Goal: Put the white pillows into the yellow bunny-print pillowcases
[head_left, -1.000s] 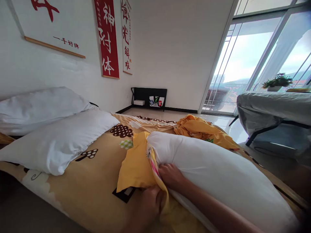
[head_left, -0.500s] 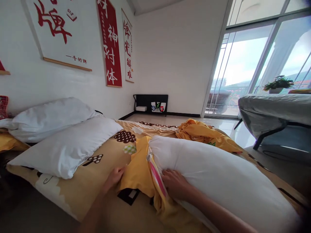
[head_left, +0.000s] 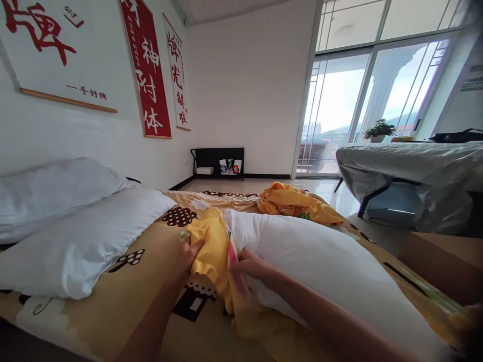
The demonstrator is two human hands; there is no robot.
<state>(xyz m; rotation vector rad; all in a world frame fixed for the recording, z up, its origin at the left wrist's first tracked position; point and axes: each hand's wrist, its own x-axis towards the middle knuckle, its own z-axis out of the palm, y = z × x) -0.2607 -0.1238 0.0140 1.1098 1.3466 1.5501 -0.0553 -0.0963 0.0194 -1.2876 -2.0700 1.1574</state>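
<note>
- The left hand (head_left: 191, 250) is closed on the bunched end of a yellow fabric pillowcase (head_left: 210, 244), with the fingers wrapped into the cloth.
- The right hand (head_left: 249, 263) lies at the pillowcase's pink-edged opening with its fingers curled against the end of a long white pillow (head_left: 324, 261). I cannot tell whether it pinches the cloth or only presses on it.
- The long white pillow lies on the bed, running from the hands towards the lower right. Only its near end sits inside the pillowcase, and the rest is bare.
- Both rest on a tan bed sheet with brown mushroom prints (head_left: 139, 286).
- Two plain white pillows (head_left: 83, 241) lie one behind the other on the left of the bed, near the wall and well apart from the hands.
- A crumpled yellow cloth (head_left: 296, 203) lies at the far end of the bed, just beyond the long pillow.
- A red wall banner with white characters (head_left: 146, 75) hangs above the bed.
- To the right, a tabletop under a grey plastic cover (head_left: 407, 161) stands before the window, with a small potted plant (head_left: 378, 130) on it.
</note>
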